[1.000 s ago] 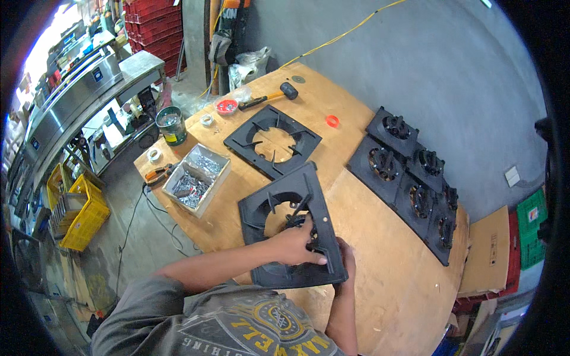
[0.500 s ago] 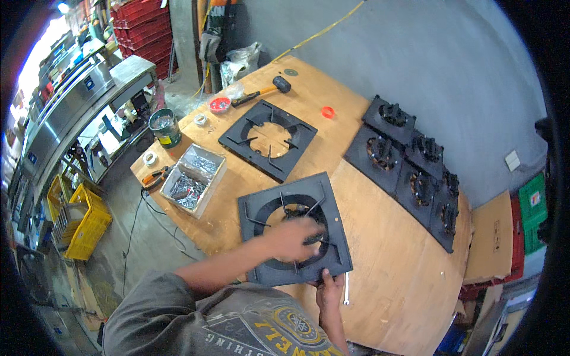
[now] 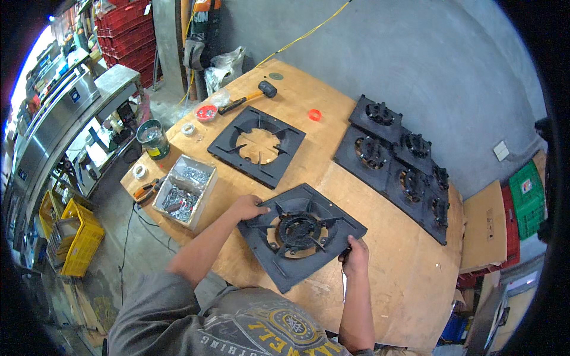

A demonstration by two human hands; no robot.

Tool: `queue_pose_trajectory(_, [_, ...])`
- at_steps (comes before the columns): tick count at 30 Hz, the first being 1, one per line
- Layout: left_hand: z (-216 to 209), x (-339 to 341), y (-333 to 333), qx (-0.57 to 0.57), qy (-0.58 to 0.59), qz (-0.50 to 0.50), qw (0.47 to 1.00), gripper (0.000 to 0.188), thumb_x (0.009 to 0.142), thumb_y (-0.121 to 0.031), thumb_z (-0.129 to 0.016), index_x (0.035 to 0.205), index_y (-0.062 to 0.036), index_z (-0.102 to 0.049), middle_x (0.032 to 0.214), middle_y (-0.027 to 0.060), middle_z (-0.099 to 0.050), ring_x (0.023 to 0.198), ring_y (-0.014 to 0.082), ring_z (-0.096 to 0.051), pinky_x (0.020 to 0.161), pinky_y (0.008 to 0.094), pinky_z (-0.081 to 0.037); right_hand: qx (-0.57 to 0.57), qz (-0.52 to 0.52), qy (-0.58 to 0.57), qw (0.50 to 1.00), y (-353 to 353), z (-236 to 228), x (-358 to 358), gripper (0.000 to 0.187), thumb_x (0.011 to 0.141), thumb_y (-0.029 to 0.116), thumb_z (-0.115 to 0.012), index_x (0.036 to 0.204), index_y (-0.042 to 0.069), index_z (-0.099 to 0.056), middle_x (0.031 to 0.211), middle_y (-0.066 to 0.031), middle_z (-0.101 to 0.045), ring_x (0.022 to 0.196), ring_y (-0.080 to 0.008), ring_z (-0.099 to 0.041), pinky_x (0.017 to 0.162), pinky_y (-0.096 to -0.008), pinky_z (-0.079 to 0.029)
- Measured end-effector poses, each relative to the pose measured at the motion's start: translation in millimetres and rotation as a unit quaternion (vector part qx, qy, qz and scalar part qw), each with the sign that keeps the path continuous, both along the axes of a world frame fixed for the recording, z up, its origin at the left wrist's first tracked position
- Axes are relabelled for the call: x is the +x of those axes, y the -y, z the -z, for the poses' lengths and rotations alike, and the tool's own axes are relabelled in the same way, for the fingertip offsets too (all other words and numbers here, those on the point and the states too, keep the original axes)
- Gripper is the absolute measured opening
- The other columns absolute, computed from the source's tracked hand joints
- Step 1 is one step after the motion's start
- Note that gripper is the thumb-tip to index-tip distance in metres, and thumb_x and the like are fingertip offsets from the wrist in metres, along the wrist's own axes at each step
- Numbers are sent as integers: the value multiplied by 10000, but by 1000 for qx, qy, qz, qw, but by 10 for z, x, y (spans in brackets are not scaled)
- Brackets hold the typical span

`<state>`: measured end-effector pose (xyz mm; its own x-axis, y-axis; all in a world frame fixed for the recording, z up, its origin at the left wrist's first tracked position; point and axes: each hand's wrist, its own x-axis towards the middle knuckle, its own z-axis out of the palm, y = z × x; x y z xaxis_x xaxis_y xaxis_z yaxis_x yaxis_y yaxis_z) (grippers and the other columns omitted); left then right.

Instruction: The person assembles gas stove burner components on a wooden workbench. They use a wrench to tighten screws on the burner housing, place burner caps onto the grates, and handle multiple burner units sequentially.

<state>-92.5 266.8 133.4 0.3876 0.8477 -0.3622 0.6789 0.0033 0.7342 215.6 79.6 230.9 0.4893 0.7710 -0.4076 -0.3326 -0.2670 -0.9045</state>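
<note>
Plainly, from my distant seat, I see the square black burner plate (image 3: 298, 230) between both hands, on or above the surface (image 3: 407, 291), I can't tell which. The left hand (image 3: 245, 209) has its fingers clamped near the left corner, the right hand (image 3: 355, 257) near the right, so one diagonal runs hand to hand. The group of black burners (image 3: 411, 185) lies beyond, nearer the right hand
</note>
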Motion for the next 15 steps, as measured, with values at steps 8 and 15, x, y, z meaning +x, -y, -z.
queue_pose_trajectory(8, [-129,150,487,42,-8,-46,998,498,846,-387,-714,1128,20,-656,1094,244,-671,1022,360,-654,896,427,-504,10,56,-11,998,-4,871,433,233,953,98,-529,1129,-43,-586,1013,-113,-673,889,-221,-642,818,-344,-515])
queue_pose_trajectory(15, [-317,52,462,6,18,5,1000,475,859,-365,-705,1141,13,-645,1059,241,-680,1007,371,-651,889,429,-496,77,79,2,994,178,609,279,254,925,71,-556,1148,-50,-574,1024,-123,-673,885,-217,-654,827,-336,-527])
